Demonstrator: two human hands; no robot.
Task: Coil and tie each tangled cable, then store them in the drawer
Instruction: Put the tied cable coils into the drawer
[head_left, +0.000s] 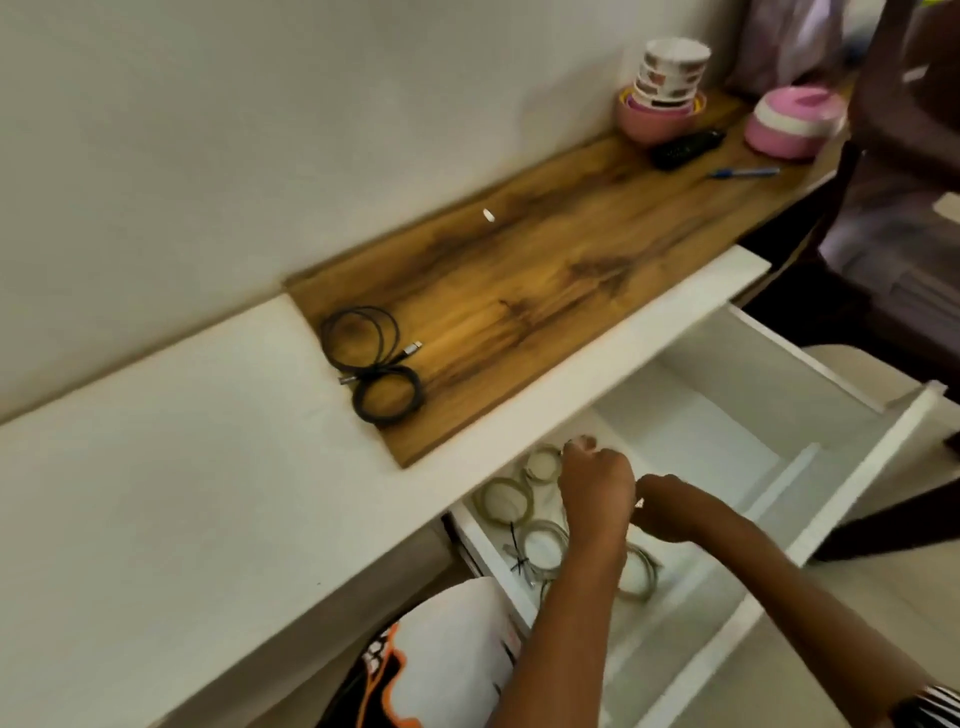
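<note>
pale coils going into the drawer, black cable left on the counter

nearest the camera, both hands are held over the open drawer (852, 467). the left hand (597, 483) is curled, fingers bent near a pale cable coil (543, 464); whether it is pinched cannot be told through the blur. the right hand (670, 506) is curled just beside it, and what it grips, if anything, cannot be told. more pale coils (503, 501) are laid in the drawer's left compartment, one with a dark tie (517, 551).

a risk is judged here: a loosely tied coil could spring open when released and tangle with its neighbours, as they are packed close. the forearms hide part of the compartment, so placement could be misjudged.

further back, a black cable (374, 361) is seen on the wooden counter (545, 270), looped but apparently untied, well apart from the drawer. beyond it lie a remote (685, 148), a blue pen (745, 172), stacked bowls (662, 93) and a pink container (792, 122).
</note>
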